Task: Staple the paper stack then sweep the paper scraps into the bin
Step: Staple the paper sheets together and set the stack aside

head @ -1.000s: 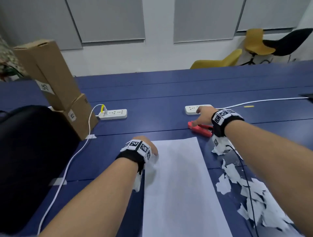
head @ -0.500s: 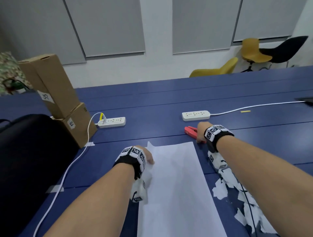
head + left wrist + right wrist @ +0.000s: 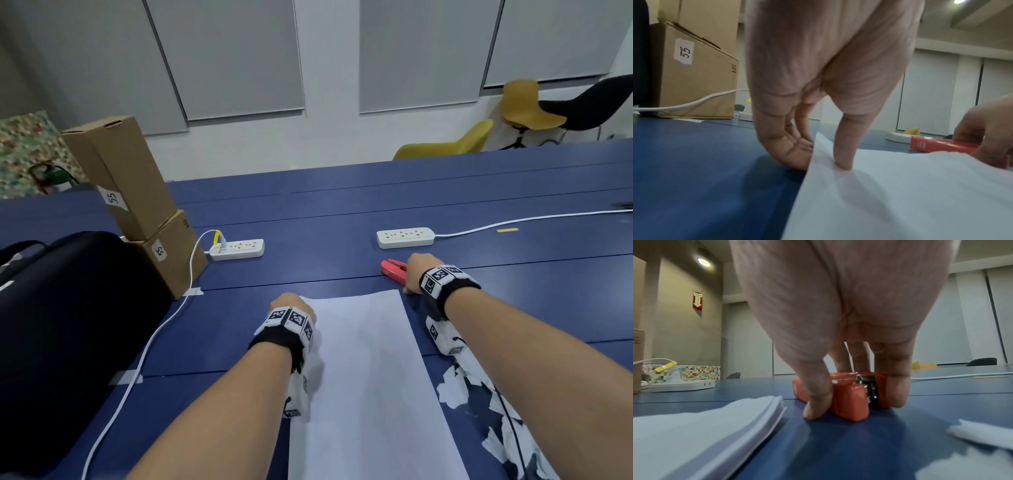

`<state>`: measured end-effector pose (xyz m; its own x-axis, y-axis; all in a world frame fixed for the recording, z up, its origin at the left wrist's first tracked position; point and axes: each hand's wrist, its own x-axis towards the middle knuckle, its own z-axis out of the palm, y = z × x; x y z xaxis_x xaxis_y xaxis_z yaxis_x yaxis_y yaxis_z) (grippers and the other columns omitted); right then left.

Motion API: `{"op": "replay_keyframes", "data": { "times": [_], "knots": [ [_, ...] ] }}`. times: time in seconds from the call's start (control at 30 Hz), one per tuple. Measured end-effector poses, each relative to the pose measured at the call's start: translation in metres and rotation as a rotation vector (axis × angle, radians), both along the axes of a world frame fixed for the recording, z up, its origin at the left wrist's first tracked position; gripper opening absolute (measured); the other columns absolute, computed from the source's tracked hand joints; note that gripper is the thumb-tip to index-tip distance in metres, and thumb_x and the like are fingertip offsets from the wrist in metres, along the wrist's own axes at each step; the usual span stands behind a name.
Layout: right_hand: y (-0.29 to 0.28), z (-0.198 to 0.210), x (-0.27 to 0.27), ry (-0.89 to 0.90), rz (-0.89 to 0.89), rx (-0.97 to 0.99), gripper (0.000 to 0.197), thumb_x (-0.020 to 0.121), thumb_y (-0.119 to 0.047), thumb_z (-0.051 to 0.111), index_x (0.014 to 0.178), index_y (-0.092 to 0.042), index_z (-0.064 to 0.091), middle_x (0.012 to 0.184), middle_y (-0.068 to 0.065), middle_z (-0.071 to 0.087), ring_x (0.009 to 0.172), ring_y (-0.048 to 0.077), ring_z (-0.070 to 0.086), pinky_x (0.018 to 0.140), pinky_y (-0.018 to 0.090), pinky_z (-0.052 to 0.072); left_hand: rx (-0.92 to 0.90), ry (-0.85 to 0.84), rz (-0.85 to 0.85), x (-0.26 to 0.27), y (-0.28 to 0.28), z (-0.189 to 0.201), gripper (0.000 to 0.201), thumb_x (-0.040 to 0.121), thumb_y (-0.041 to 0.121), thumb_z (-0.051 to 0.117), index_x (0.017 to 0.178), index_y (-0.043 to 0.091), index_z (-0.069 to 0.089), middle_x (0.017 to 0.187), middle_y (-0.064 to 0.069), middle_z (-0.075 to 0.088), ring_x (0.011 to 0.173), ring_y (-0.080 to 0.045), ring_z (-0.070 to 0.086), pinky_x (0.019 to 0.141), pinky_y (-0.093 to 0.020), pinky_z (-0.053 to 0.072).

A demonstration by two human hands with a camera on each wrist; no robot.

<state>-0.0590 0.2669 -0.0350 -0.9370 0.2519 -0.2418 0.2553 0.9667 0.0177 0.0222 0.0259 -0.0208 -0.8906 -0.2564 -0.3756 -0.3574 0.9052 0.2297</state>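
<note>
A white paper stack (image 3: 370, 377) lies lengthwise on the blue table (image 3: 308, 212) in front of me. My left hand (image 3: 291, 305) pinches its far left corner. In the left wrist view the thumb (image 3: 842, 162) presses on top of the paper stack (image 3: 900, 194), the other fingers (image 3: 793, 154) curl at the raised edge. My right hand (image 3: 416, 270) grips a red stapler (image 3: 394, 267) just beyond the stack's far right corner. Thumb (image 3: 816, 408) and fingers clamp the stapler (image 3: 849, 399) from both sides on the table. Torn white paper scraps (image 3: 479, 394) lie under my right forearm.
Two white power strips (image 3: 238, 248) (image 3: 406, 237) with cables lie farther back. Stacked cardboard boxes (image 3: 137, 205) and a large black bag-like object (image 3: 68, 325) stand at the left. A white cable (image 3: 147, 349) runs along the left of the stack. Chairs stand beyond the table.
My right hand has drawn back from the power strip and closed round the stapler, now nearer the stack's corner. My left hand stays on the paper's far left corner.
</note>
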Motion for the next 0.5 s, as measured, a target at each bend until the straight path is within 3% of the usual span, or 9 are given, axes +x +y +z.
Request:
{"op": "replay_keyframes", "data": {
  "times": [0.07, 0.1, 0.17, 0.2, 0.23, 0.27, 0.33, 0.4, 0.5],
  "knots": [
    [0.001, -0.002, 0.001, 0.012, 0.008, 0.007, 0.045, 0.078, -0.025, 0.079, 0.117, -0.009, 0.062, 0.112, 0.01, 0.072, 0.093, 0.028, 0.069, 0.072, 0.031, 0.051, 0.002, 0.037, -0.096, 0.0, 0.002, 0.0, 0.019, 0.095, 0.02, 0.053, 0.101, 0.009, 0.067, 0.1, -0.004, 0.068, 0.109, -0.024, 0.066, 0.088, -0.028, 0.052],
    [0.002, -0.002, 0.001, 0.019, 0.012, 0.01, 0.044, 0.079, -0.024, 0.078, 0.117, -0.009, 0.062, 0.113, 0.01, 0.072, 0.098, 0.028, 0.07, 0.072, 0.031, 0.051, 0.006, 0.018, -0.133, -0.001, 0.003, -0.001, 0.031, 0.099, 0.022, 0.046, 0.12, 0.007, 0.063, 0.117, -0.006, 0.067, 0.115, -0.026, 0.064, 0.088, -0.029, 0.051],
    [0.003, -0.003, 0.003, 0.031, 0.021, 0.013, 0.043, 0.08, -0.024, 0.077, 0.117, -0.009, 0.062, 0.114, 0.01, 0.072, 0.102, 0.028, 0.07, 0.073, 0.031, 0.051, -0.009, -0.018, -0.124, -0.002, 0.003, -0.005, 0.041, 0.101, 0.025, 0.041, 0.133, 0.004, 0.054, 0.127, -0.009, 0.063, 0.116, -0.028, 0.063, 0.085, -0.029, 0.05],
    [0.002, -0.003, 0.003, 0.036, 0.025, 0.013, 0.043, 0.08, -0.024, 0.077, 0.117, -0.01, 0.062, 0.115, 0.01, 0.071, 0.103, 0.028, 0.07, 0.074, 0.031, 0.051, -0.005, -0.035, -0.062, -0.001, 0.003, -0.009, 0.041, 0.099, 0.024, 0.045, 0.133, 0.003, 0.055, 0.125, -0.009, 0.064, 0.115, -0.028, 0.063, 0.082, -0.027, 0.049],
    [0.001, -0.003, 0.004, 0.037, 0.03, 0.015, 0.042, 0.081, -0.023, 0.076, 0.118, -0.01, 0.062, 0.115, 0.01, 0.071, 0.104, 0.028, 0.07, 0.075, 0.031, 0.051, -0.065, -0.063, -0.122, -0.003, 0.002, -0.01, 0.039, 0.096, 0.022, 0.05, 0.128, 0.003, 0.059, 0.117, -0.009, 0.067, 0.11, -0.028, 0.064, 0.076, -0.026, 0.047],
    [0.0, -0.003, 0.004, 0.039, 0.032, 0.016, 0.041, 0.081, -0.022, 0.075, 0.118, -0.01, 0.062, 0.115, 0.01, 0.071, 0.104, 0.028, 0.069, 0.076, 0.031, 0.051, -0.025, -0.049, -0.093, -0.004, 0.003, -0.012, 0.031, 0.094, 0.02, 0.052, 0.119, 0.005, 0.064, 0.101, -0.007, 0.067, 0.098, -0.027, 0.065, 0.07, -0.026, 0.045],
    [-0.001, -0.004, 0.005, 0.036, 0.021, 0.011, 0.04, 0.08, -0.02, 0.075, 0.117, -0.01, 0.062, 0.116, 0.009, 0.07, 0.106, 0.029, 0.068, 0.077, 0.032, 0.051, 0.092, -0.044, 0.003, -0.006, 0.004, -0.012, 0.02, 0.096, 0.016, 0.047, 0.088, 0.008, 0.063, 0.072, -0.003, 0.048, 0.069, -0.024, 0.055, 0.068, -0.026, 0.044],
    [-0.002, -0.005, 0.006, 0.045, 0.01, 0.007, 0.036, 0.083, -0.02, 0.071, 0.117, -0.011, 0.062, 0.118, 0.009, 0.069, 0.108, 0.029, 0.068, 0.082, 0.032, 0.052, 0.243, -0.004, 0.162, 0.0, 0.004, -0.006, 0.023, 0.096, 0.016, 0.047, 0.076, 0.005, 0.054, 0.067, -0.001, 0.041, 0.07, -0.023, 0.051, 0.072, -0.026, 0.043],
    [0.003, -0.006, 0.009, 0.088, -0.013, -0.061, 0.033, 0.087, -0.023, 0.064, 0.117, -0.009, 0.063, 0.119, 0.012, 0.069, 0.108, 0.031, 0.067, 0.083, 0.034, 0.052, 0.242, 0.057, 0.206, 0.005, -0.009, -0.008, 0.023, 0.083, 0.027, 0.066, 0.079, 0.008, 0.054, 0.079, -0.003, 0.058, 0.079, -0.022, 0.056, 0.069, -0.024, 0.044]
  ]
}}
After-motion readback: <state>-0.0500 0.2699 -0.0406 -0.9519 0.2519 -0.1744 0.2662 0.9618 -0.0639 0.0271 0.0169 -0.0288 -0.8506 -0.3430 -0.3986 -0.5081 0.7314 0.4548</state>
